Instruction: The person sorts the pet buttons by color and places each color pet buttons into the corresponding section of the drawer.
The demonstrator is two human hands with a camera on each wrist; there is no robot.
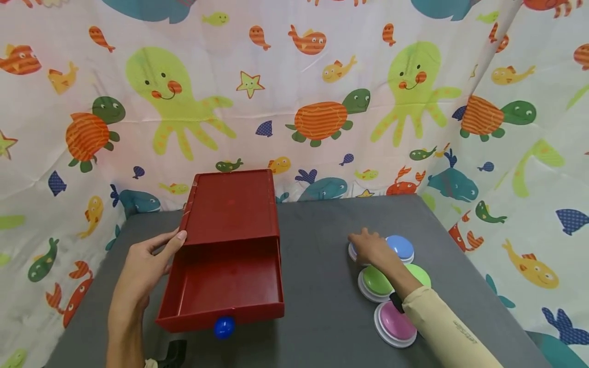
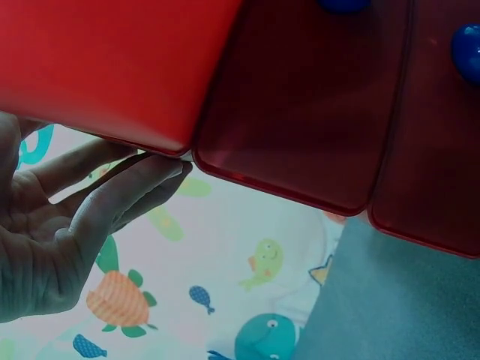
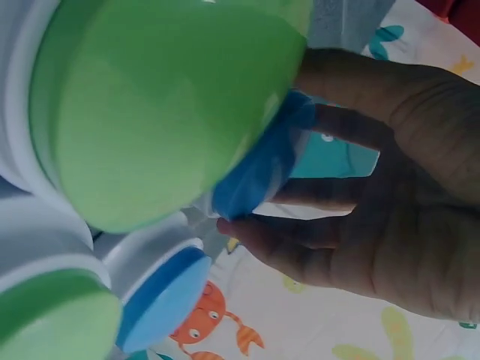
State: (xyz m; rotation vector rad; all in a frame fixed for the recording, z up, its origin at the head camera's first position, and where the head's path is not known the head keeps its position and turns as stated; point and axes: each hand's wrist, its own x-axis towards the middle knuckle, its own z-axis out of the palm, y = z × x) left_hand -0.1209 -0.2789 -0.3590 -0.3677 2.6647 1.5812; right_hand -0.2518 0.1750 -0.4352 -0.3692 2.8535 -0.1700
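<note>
My left hand [image 1: 149, 266] rests at the left side of a red drawer cabinet [image 1: 232, 207], its thumb at the top front corner. Fairly straight fingers touch the cabinet's side in the left wrist view. The top drawer [image 1: 230, 278] is pulled out, bare inside, with a round blue knob [image 1: 224, 327]. On the right, my right hand [image 1: 370, 248] reaches over the far left dome button of a group. Its thumb and fingers curl round that blue dome button [image 3: 259, 165] in the right wrist view, partly hidden behind a green dome.
Beside the right hand stands another blue dome button [image 1: 400, 247]. Nearer lie a green one [image 1: 376, 281], a lighter green one [image 1: 420, 275] and a pink one [image 1: 397, 321], all white-based. A sea-animal curtain [image 1: 285, 102] hangs around the grey table [image 1: 317, 286].
</note>
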